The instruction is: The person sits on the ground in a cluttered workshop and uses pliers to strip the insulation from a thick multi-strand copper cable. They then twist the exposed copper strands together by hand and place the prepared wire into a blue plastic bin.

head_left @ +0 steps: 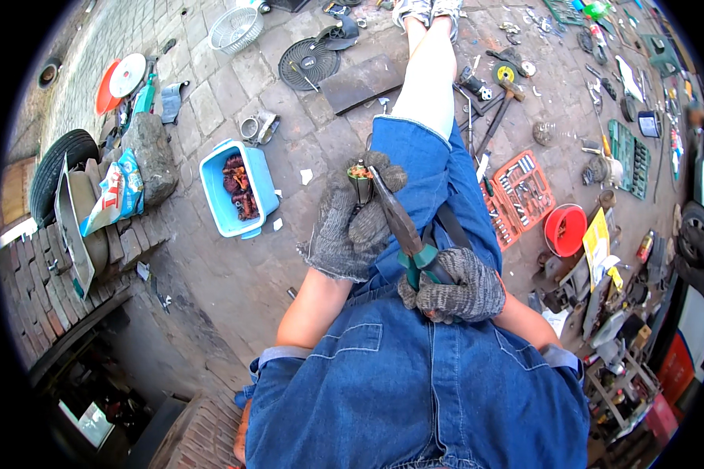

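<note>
My left hand (340,227), in a grey knit glove, is closed around a small motor armature (360,181) with copper-coloured wire at its top. It is held above my lap. My right hand (465,288), gloved alike, grips the green handles of a pair of long-nosed pliers (401,223). The jaws of the pliers point up and away from me, and their tip lies against or right beside the armature's top; I cannot tell whether they pinch the wire. To the left of my legs stands a light blue plastic basin (271,191) with reddish copper windings (240,187) inside.
An orange socket set case (522,195), a red bucket (565,229) and a hammer (499,117) lie on the right. Ahead are a dark metal plate (361,82) and a black fan grille (309,64). A large stone (150,159) and a tire (62,168) sit at left.
</note>
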{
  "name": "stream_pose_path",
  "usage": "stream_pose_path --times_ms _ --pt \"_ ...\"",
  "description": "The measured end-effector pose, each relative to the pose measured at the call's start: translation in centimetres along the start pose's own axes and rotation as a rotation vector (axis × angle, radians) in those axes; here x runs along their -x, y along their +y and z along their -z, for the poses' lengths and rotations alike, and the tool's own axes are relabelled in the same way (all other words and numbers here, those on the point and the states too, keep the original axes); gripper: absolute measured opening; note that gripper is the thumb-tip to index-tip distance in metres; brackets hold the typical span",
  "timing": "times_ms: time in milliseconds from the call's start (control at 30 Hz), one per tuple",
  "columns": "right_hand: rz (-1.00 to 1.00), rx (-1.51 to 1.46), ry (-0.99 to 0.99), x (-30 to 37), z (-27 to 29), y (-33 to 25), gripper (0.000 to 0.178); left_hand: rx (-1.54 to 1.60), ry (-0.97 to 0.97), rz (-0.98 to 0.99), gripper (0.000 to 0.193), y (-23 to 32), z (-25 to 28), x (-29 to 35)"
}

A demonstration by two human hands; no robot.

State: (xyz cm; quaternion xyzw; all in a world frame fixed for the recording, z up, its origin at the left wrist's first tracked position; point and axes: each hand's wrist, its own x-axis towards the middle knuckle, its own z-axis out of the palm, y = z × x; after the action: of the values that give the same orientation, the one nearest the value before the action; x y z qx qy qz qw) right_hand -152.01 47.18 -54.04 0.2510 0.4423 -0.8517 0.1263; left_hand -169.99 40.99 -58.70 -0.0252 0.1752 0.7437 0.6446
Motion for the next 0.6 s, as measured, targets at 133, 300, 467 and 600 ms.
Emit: stream_pose_path --times_ms 133,300,467,600 --pt "0.046 0.047 0.032 -0.3 0.1 0.5 0.021 -0.062 0.221 -0.101 0.044 -0.6 -1.6 0.0" --pt "0.162 0.222 0.174 -1.1 -0.2 0.8 0.020 -0.322 0.324 -0.166 0.034 -0.8 -1.8 -0.7" --pt "0.115 0.165 0.188 -1.0 0.1 0.8 0.021 -0.271 0.285 -0.136 0.035 -1.0 -2.0 -1.2" --pt "0.247 0.121 0.044 -1.0 1.1 1.7 0.022 -0.167 0.166 -0.122 0.038 -0.9 -2.5 -0.8"
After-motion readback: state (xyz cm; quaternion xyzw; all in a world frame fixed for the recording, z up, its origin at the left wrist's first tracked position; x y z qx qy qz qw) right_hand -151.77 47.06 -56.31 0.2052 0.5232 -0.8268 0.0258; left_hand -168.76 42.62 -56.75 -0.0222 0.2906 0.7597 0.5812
